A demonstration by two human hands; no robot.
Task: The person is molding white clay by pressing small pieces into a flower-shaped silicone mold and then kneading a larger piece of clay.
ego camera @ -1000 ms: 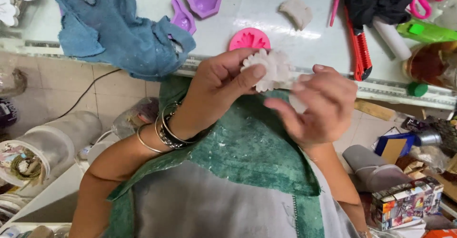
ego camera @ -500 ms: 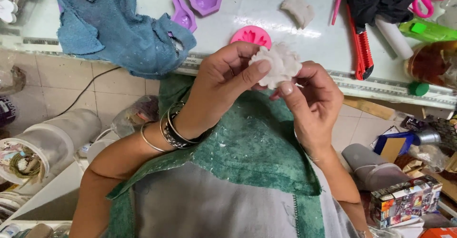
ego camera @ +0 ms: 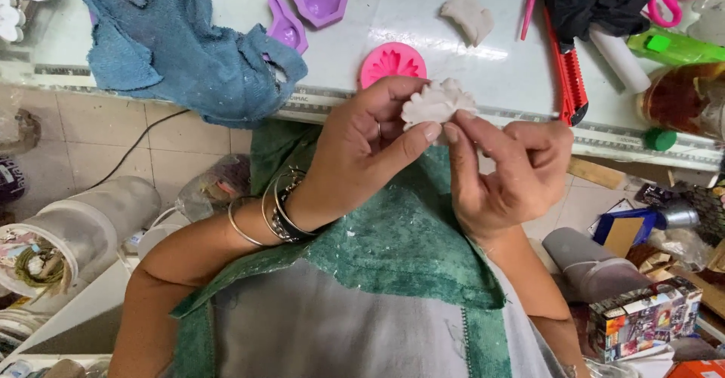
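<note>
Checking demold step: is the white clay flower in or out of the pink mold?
Out: white clay flower is pinched between both hands; pink mold lies empty on the table.

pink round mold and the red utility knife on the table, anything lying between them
In the head view, a grey clay lump lies on the table between the pink round mold and the red utility knife, nearer the far side.

A small, many-coloured printed box sits low, below and right of the right hand.
</note>
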